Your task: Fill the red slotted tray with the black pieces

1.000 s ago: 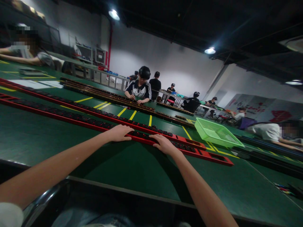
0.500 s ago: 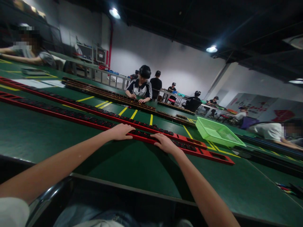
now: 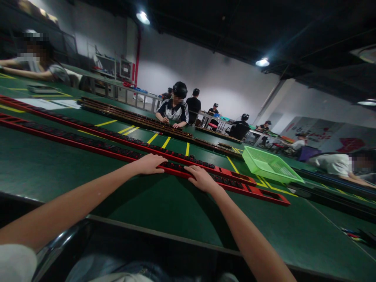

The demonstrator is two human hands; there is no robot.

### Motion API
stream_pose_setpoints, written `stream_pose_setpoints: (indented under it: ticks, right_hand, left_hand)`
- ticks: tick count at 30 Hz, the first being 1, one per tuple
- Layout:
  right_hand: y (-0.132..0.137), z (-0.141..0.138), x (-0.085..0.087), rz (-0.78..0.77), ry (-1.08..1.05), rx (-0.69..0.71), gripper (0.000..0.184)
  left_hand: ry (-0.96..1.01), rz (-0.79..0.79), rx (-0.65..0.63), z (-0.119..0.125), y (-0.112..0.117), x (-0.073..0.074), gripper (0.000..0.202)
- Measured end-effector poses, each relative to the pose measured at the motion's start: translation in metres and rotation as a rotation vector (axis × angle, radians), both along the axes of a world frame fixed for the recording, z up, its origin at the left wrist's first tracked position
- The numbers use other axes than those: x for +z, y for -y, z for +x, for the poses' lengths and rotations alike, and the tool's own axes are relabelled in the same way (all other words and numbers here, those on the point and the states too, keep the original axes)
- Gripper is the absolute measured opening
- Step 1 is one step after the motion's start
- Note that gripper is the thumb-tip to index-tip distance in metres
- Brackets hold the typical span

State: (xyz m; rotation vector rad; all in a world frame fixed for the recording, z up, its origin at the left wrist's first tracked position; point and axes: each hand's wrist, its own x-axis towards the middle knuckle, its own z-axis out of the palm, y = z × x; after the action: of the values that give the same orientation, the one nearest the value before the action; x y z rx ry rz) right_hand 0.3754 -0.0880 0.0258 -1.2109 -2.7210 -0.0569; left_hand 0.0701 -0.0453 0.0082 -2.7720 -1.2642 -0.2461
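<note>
A long red rail (image 3: 88,147) filled with small black parts runs across the green table (image 3: 164,207) from far left to right of centre. My left hand (image 3: 150,163) lies on its near edge, fingers stretched flat over the black parts. My right hand (image 3: 201,178) rests on the same rail a little to the right, fingers spread and pressing down. A second red rail (image 3: 205,166) lies parallel just behind. The right end of the near rail (image 3: 273,197) has empty slots.
A light green plastic basket (image 3: 270,164) stands at the right beyond the rails. Dark rails (image 3: 141,119) lie further back, where a person in a black-and-white jacket (image 3: 174,109) works. Other people sit at the left and right edges. Yellow lines mark the table.
My right hand has slid slightly left along the rail. The left hand stays in place.
</note>
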Motion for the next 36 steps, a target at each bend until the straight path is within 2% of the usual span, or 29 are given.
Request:
stream_pose_setpoints:
  ticks: [8,19,25,36]
  right_hand:
    - [0.002,-0.009,-0.003,0.053,0.045,-0.027,0.050]
    - [0.007,-0.020,-0.010,0.081,0.044,-0.048,0.061]
    - [0.008,-0.026,-0.006,0.054,0.064,-0.109,0.057]
    - [0.008,-0.026,-0.007,0.060,0.047,-0.111,0.052]
  left_hand:
    - [0.022,-0.014,0.006,-0.001,-0.002,-0.002,0.059]
    - [-0.015,0.015,0.001,0.000,0.001,0.000,0.059]
    - [-0.013,0.016,0.006,0.000,0.001,0.002,0.056]
    - [-0.004,0.020,-0.004,0.001,0.002,0.002,0.055]
